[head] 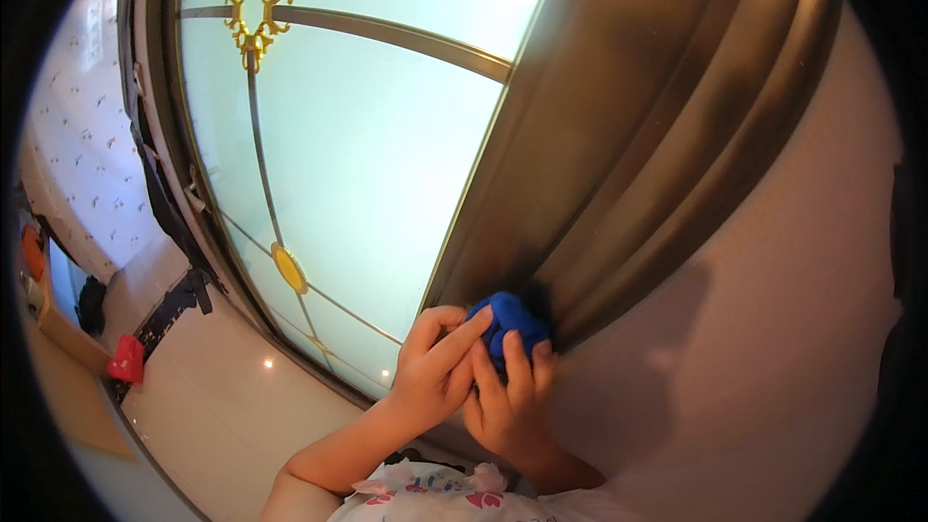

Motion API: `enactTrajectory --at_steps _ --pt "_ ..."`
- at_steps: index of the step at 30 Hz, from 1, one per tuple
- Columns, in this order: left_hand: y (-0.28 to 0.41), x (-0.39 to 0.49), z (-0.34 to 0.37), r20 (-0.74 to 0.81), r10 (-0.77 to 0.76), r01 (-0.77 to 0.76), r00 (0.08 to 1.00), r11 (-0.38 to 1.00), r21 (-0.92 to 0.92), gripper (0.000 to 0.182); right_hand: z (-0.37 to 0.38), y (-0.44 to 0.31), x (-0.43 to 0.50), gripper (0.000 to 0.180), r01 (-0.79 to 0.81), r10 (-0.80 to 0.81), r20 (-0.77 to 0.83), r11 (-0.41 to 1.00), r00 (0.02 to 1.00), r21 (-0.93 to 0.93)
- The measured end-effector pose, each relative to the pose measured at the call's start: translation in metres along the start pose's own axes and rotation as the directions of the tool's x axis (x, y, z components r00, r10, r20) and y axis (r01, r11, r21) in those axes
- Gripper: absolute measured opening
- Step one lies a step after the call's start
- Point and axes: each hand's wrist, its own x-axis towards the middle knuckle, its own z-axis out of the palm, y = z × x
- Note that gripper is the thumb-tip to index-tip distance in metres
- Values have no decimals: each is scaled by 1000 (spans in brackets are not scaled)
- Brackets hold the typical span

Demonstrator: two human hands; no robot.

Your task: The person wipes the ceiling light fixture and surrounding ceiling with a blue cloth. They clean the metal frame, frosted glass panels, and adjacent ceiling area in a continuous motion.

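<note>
A crumpled blue cloth (pixel 511 319) is bunched between my two hands, in front of the brown door frame (pixel 580 159). My left hand (pixel 438 362) grips its left side with the fingers bent. My right hand (pixel 511 399) has its fingers spread over the cloth's lower right part. Whether the cloth touches the frame cannot be told. Left of the frame is a frosted glass door panel (pixel 377 145) with metal bars, a gold scroll ornament (pixel 257 11) and a yellow oval ornament (pixel 290 268).
A plain wall (pixel 761 304) stands at the right, with a shadow on it. Pale floor tiles (pixel 239 370) lie at the lower left. Farther left are a red object (pixel 127 359), a wooden furniture edge (pixel 72 337) and a patterned white curtain (pixel 87 145).
</note>
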Motion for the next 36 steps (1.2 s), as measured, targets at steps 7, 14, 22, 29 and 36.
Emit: enactTrajectory --at_steps 7,14,22,29,36 --pt "-12 5 -13 -11 177 -176 984 982 68 47 13 2 -12 38 3 13 -86 984 996 180" --pt "-7 72 -33 -113 402 -381 909 909 171 49 0 -11 65 40 -102 87 -112 985 990 -136" --pt "-38 84 -60 170 296 -317 940 941 115 57 54 -53 84 48 -305 270 -142 865 952 -398" --pt "-81 56 -90 385 279 -285 880 958 -42 54 102 -89 28 49 -460 448 -133 785 884 -415" --pt "-91 37 -97 483 238 -217 843 971 -99 56 110 -98 1 49 -477 465 -127 794 876 -377"
